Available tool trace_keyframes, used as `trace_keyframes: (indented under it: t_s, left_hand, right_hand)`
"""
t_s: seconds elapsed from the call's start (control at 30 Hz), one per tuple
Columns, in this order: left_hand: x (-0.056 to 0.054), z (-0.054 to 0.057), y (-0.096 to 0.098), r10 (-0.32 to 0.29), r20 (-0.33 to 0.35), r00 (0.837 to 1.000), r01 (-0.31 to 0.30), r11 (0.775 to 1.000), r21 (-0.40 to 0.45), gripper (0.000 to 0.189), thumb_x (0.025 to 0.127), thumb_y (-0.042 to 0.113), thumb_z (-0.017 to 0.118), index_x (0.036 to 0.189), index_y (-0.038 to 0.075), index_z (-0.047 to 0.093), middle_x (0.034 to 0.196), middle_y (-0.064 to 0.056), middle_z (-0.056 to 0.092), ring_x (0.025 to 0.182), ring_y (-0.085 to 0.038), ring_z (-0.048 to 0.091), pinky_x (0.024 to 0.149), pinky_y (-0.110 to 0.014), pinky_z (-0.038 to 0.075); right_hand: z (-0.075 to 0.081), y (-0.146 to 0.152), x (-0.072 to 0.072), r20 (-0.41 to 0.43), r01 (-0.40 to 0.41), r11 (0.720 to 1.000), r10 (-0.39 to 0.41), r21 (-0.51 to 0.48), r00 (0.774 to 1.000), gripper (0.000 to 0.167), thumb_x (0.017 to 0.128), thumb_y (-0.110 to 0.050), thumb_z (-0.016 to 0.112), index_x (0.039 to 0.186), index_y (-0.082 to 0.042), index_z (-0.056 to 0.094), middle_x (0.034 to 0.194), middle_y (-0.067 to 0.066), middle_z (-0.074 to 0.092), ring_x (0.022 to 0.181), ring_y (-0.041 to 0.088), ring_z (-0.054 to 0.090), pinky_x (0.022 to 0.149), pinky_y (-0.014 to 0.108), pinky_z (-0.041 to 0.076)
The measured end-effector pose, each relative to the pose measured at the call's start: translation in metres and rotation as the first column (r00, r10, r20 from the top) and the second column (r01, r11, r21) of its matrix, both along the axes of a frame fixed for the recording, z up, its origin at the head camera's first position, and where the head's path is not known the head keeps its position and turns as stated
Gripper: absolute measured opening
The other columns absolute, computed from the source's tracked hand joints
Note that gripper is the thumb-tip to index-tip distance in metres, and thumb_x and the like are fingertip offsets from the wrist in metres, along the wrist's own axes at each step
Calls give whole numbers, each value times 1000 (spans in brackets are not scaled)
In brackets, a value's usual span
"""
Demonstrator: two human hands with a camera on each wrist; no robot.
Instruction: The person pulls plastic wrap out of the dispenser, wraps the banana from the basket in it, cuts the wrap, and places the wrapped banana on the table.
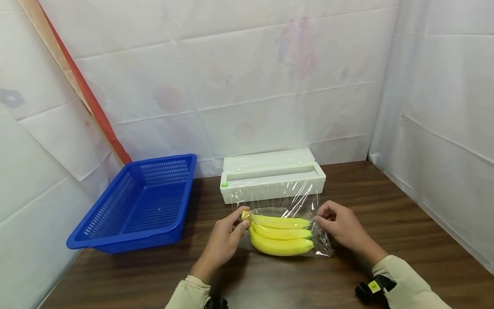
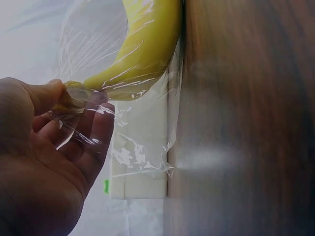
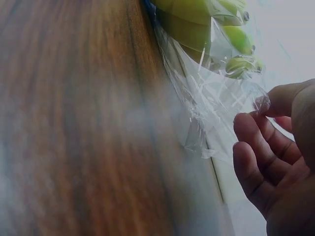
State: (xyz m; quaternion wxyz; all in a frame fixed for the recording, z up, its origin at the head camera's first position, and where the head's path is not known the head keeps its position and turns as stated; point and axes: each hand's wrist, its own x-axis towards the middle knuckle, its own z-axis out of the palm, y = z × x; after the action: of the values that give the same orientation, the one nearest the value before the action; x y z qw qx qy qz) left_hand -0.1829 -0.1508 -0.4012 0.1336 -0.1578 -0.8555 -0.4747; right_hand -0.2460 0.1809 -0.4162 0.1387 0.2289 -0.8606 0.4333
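Note:
A bunch of three yellow bananas [image 1: 281, 234] lies within clear plastic wrap [image 1: 299, 201] in front of the white wrap dispenser. My left hand [image 1: 225, 238] pinches the bananas' stem between thumb and fingers, with film over the fingers in the left wrist view. At the banana tips, my right hand [image 1: 341, 225] pinches the edge of the film between thumb and fingertips. Loose film [image 3: 202, 113] hangs crumpled below the green tips in the right wrist view. From the bananas the sheet stretches back to the dispenser [image 1: 272, 191], whose lid is raised.
A blue perforated basket [image 1: 135, 210] stands to the left on the dark wooden table [image 1: 154, 274]. White patterned cloth [image 1: 247, 86] hangs behind the table and along its sides. A red and tan strip [image 1: 90, 94] slants down the left corner.

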Motion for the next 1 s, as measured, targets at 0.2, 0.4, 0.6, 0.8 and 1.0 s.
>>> trace_keyframes:
  t_s: [0.2, 0.4, 0.6, 0.8, 1.0]
  left_hand:
    - [1, 1, -1, 9, -35, 999, -8, 1000, 9, 35, 101, 10, 61, 135, 17, 61, 97, -1, 70, 79, -23, 66, 68, -28, 55]
    - [3, 1, 0, 27, -43, 999, -27, 1000, -1, 35, 100, 11, 62, 134, 17, 62, 97, 0, 70, 75, -17, 64, 67, -27, 55]
    - [4, 1, 0, 31, -15, 999, -31, 1000, -4, 35, 101, 11, 62, 135, 17, 62, 97, 2, 70, 75, -14, 64, 67, -27, 55]
    - [4, 1, 1, 27, -28, 999, -28, 1000, -7, 34, 100, 11, 62, 134, 20, 62, 95, 4, 69, 75, -11, 63, 67, -27, 54]
    - [5, 1, 3, 39, -49, 998, -40, 999, -19, 36, 100, 12, 62, 136, 19, 61, 101, 4, 70, 82, -9, 63, 69, -27, 54]
  right_hand:
    - [0, 2, 0, 16, -61, 998, 61, 8, 998, 13, 90, -5, 73, 91, -17, 75, 83, -7, 70, 74, 9, 62, 65, 25, 52]
    - [5, 7, 5, 34, -155, 974, 151, 166, 988, 20, 93, -6, 68, 103, -19, 78, 109, -1, 73, 98, 17, 66, 77, 28, 54]
    - [15, 15, 16, 56, -272, 901, 270, 337, 961, 26, 99, -15, 60, 122, -14, 73, 134, 7, 62, 127, 37, 54, 94, 50, 50]
    - [24, 20, 22, -11, -235, 875, 264, 424, 965, 29, 94, -22, 68, 123, -18, 70, 127, 0, 59, 117, 24, 56, 93, 51, 48]
    - [34, 24, 26, 66, -288, 855, 288, 432, 955, 31, 86, -31, 77, 115, -28, 67, 100, -9, 55, 94, 12, 58, 80, 37, 52]
